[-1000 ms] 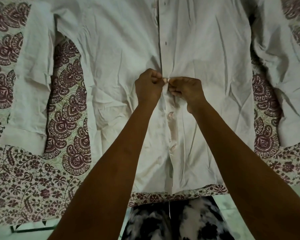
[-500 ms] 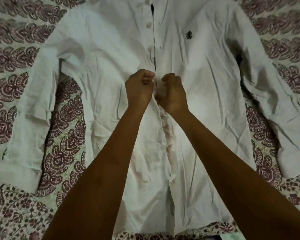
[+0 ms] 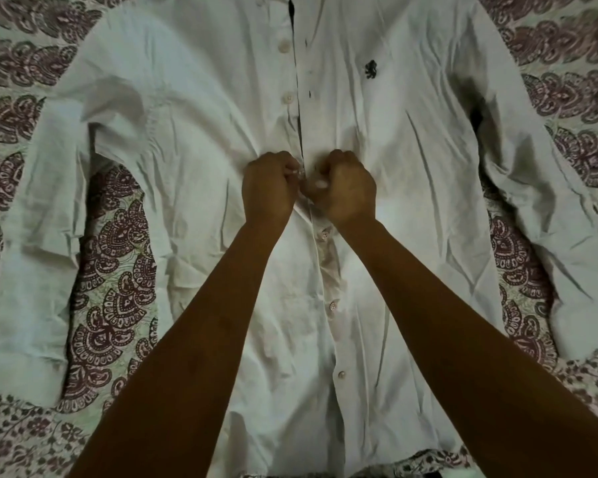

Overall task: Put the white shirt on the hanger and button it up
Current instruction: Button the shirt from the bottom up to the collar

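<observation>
Now the shirt (image 3: 194, 139) lies flat and face up on a patterned bedsheet (image 3: 118, 257), with its sleeves spread to both sides. My left hand (image 3: 268, 188) pinches the left edge of the front opening, with the fingers curled on the cloth. My right hand (image 3: 346, 188) pinches the right edge just beside it, so both hands almost touch at the middle. Below my hands three buttons (image 3: 332, 306) are closed. Above them the front is open, and a small dark logo (image 3: 370, 69) is on the chest.
</observation>
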The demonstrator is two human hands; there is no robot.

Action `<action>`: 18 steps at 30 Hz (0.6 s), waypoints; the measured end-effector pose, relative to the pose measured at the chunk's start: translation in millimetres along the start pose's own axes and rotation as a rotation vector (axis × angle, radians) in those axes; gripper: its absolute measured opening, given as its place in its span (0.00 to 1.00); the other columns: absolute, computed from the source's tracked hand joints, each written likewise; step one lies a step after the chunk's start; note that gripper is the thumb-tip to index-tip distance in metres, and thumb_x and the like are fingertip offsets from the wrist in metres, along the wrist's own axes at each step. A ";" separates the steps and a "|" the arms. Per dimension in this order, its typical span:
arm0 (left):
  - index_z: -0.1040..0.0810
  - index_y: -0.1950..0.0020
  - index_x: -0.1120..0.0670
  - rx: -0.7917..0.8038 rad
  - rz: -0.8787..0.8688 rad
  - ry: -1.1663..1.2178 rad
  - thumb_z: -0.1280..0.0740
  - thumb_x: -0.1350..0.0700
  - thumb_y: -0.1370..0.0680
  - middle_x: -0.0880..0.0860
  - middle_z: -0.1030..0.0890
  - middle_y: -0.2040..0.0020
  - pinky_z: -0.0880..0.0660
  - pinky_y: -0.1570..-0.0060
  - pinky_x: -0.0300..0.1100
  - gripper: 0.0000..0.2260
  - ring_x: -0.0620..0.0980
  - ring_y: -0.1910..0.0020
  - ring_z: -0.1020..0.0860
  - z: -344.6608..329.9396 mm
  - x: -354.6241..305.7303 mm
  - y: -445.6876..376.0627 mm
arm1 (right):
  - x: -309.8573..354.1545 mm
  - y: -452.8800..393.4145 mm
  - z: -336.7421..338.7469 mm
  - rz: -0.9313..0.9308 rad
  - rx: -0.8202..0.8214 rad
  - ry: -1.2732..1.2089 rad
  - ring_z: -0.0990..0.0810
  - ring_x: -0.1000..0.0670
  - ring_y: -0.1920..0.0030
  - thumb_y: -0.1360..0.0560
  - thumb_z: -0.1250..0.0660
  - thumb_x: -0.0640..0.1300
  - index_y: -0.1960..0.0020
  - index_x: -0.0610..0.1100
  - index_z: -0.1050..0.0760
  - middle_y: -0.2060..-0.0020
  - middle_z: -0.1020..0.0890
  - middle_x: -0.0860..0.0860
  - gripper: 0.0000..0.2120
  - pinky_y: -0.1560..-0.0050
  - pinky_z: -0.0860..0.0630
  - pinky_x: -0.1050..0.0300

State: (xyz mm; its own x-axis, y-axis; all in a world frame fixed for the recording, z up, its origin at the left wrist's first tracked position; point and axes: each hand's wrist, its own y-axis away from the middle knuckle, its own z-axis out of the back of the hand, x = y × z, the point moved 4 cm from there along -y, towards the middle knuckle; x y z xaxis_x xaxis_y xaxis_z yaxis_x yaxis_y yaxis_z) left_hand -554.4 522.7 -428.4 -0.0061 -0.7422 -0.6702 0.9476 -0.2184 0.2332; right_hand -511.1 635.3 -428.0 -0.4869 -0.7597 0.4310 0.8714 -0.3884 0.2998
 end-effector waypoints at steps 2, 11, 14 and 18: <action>0.18 0.56 0.58 0.000 0.005 -0.005 0.36 0.67 0.29 0.55 0.16 0.58 0.22 0.54 0.48 0.08 0.53 0.59 0.19 1.9 -1.5 -2.9 | 3.8 0.6 -0.7 0.030 0.001 0.060 0.21 0.43 0.53 0.30 0.33 0.58 0.46 0.39 0.28 0.49 0.23 0.44 0.24 0.60 0.30 0.56; 0.18 0.54 0.58 0.046 -0.004 -0.116 0.36 0.63 0.27 0.55 0.16 0.57 0.23 0.53 0.47 0.07 0.53 0.56 0.19 1.5 -11.2 -3.2 | -6.9 -9.5 9.8 -0.091 -0.003 -0.242 0.23 0.48 0.63 0.27 0.34 0.44 0.58 0.38 0.21 0.62 0.18 0.42 0.09 0.66 0.32 0.63; 0.20 0.56 0.57 0.036 -0.014 -0.193 0.34 0.61 0.26 0.55 0.17 0.57 0.24 0.54 0.46 0.04 0.53 0.55 0.20 -1.8 -13.9 -4.5 | -21.3 -2.7 7.8 -0.350 0.073 -0.685 0.23 0.49 0.63 0.29 0.32 0.39 0.60 0.40 0.21 0.65 0.19 0.44 0.03 0.50 0.23 0.54; 0.19 0.59 0.58 0.028 0.063 -0.078 0.32 0.61 0.29 0.55 0.16 0.60 0.24 0.53 0.43 0.03 0.54 0.57 0.19 2.0 -15.4 -7.1 | -24.1 4.5 2.0 -0.422 0.086 -0.859 0.21 0.47 0.61 0.31 0.31 0.38 0.64 0.45 0.21 0.65 0.19 0.46 0.05 0.45 0.22 0.47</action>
State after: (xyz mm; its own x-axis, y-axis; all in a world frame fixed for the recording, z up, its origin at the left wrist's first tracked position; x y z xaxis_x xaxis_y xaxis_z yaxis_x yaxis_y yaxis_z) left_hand -561.7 534.4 -418.2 0.0269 -0.8017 -0.5971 0.9376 -0.1869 0.2933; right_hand -495.6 652.9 -435.3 -0.6671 0.0886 0.7397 0.6238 -0.4764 0.6196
